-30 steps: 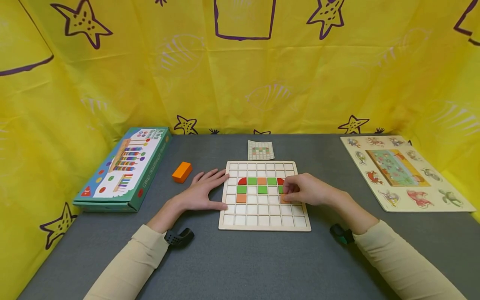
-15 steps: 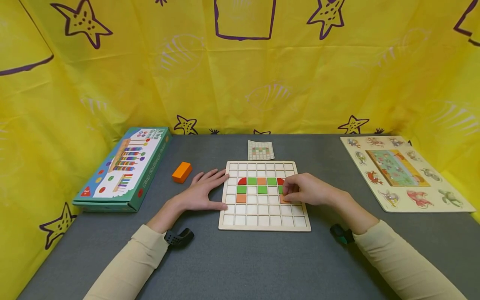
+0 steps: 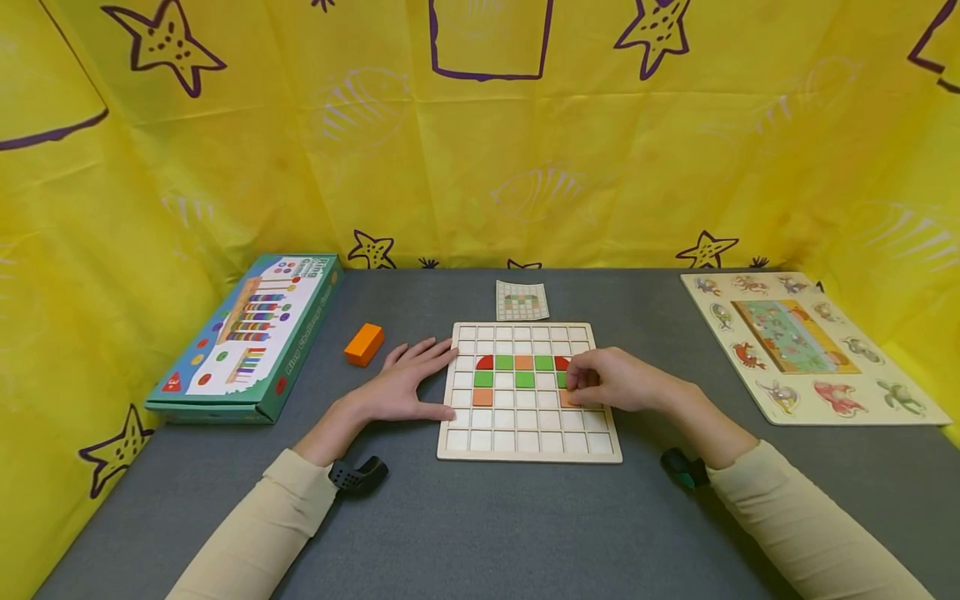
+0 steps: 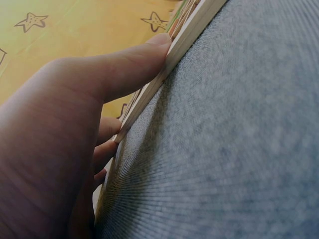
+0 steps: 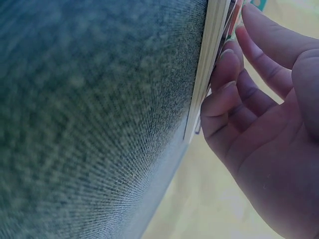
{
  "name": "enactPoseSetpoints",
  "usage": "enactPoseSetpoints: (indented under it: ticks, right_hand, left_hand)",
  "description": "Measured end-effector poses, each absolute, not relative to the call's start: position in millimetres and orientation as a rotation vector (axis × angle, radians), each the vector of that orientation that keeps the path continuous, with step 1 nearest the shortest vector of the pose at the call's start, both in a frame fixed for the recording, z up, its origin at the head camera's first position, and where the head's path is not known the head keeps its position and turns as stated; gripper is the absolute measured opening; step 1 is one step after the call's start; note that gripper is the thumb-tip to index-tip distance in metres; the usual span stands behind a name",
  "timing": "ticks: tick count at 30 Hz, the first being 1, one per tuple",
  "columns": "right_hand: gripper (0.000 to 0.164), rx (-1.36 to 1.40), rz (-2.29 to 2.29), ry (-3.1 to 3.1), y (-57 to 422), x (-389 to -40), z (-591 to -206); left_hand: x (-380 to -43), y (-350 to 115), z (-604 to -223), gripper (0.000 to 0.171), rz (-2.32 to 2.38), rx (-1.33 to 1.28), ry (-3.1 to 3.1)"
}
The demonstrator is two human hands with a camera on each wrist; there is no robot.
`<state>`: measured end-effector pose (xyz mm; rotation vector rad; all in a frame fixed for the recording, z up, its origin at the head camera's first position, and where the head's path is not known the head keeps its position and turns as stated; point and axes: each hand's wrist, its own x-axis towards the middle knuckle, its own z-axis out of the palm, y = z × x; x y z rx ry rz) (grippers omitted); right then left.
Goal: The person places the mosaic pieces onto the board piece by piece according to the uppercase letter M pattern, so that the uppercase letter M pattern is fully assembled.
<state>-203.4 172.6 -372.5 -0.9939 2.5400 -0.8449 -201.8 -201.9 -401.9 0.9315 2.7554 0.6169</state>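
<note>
A wooden grid board (image 3: 528, 457) lies flat on the grey table, with red, green and orange tiles in its upper and middle cells. My left hand (image 3: 396, 388) rests along the board's left edge, fingers spread and thumb straight. In the left wrist view, the thumb (image 4: 132, 69) touches the board's side. On the right part of the board, my right hand (image 3: 626, 380) pinches an orange tile (image 3: 567, 400) at its cell, with thumb and index finger at it. Its fingertips partly cover the green tile (image 3: 561, 380) just above. Another orange tile (image 3: 482, 397) sits on the left.
Behind the board lies a small pattern card (image 3: 522, 301). An orange block (image 3: 364, 344) stands left of my left hand, beside a green game box (image 3: 247, 333). A sea-animal puzzle board (image 3: 802, 400) lies at the right. Yellow cloth (image 3: 480, 183) hangs around the table.
</note>
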Motion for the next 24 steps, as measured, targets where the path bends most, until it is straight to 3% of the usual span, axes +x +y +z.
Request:
enactPoseSetpoints:
  ticks: [24]
  right_hand:
    - [0.007, -0.973, -0.862, 2.543, 183.3, -198.1, -365.3]
  left_hand:
    - [-201.2, -199.4, -401.2, 0.099, 0.618, 0.923, 2.768]
